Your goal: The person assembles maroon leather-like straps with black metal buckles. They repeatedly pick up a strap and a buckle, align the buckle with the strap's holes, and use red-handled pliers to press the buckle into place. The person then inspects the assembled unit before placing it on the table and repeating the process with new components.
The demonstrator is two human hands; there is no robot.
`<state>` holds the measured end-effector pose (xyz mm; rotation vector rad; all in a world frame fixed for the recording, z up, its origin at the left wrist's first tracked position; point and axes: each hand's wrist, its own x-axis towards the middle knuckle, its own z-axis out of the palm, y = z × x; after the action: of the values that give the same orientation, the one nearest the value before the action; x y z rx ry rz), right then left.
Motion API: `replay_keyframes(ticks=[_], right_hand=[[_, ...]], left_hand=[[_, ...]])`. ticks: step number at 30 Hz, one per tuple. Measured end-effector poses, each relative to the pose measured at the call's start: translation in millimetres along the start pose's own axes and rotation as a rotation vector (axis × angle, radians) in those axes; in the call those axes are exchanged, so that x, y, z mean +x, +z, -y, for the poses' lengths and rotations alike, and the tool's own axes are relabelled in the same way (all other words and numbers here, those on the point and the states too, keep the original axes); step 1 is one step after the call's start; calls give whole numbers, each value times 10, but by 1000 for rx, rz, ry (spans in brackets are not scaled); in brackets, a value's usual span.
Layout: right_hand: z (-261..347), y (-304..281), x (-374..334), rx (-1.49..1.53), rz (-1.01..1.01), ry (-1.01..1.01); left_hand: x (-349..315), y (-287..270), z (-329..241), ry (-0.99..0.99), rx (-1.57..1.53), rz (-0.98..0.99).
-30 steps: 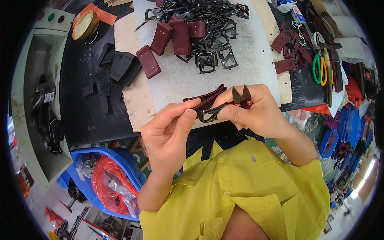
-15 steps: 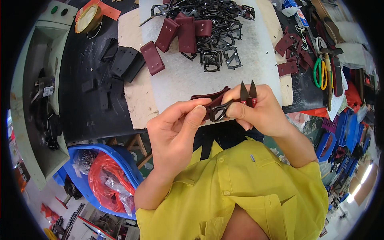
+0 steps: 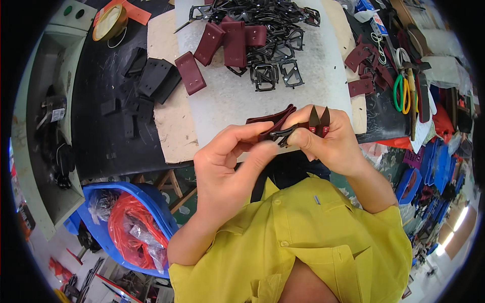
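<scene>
A folded maroon leather strap [image 3: 271, 120] and a black metal buckle [image 3: 284, 133] at its end are held up between my two hands, over the near edge of the worktable. My left hand [image 3: 222, 159] holds the strap's left side, its index finger along the leather and its thumb blurred below. With thumb and fingers, my right hand [image 3: 331, 139] pinches the strap and buckle from the right. A pair of thread snips [image 3: 319, 121] also sits in that right hand, blades pointing up and apart. Its handles are hidden in the palm.
Black buckles [image 3: 273, 38] pile on the white board [image 3: 217, 111], beside several maroon straps [image 3: 234, 45]. Black leather pieces [image 3: 157, 81] lie left, more maroon straps [image 3: 369, 63] right, near green-handled scissors [image 3: 398, 93]. A blue tub [image 3: 166, 202] stands below the table's left side.
The buckle has tilted from showing its open frame to nearly edge-on. My left thumb has shifted right and down. The strap's folded end has swung slightly up and right.
</scene>
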<state>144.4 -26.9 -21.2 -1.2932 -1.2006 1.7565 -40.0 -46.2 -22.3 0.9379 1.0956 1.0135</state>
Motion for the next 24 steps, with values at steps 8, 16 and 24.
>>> replay_keyframes(ticks=[8, 16, 24], right_hand=[[-82, 99, -19, -13, -165, -218], [-108, 106, -47, -444, -154, -407], [-209, 108, -33, -617, -265, -726]], left_hand=[[31, -42, 179, 89, -7, 163], [63, -2, 171, -119, -184, -2], [-7, 14, 133, -190, -135, -63]])
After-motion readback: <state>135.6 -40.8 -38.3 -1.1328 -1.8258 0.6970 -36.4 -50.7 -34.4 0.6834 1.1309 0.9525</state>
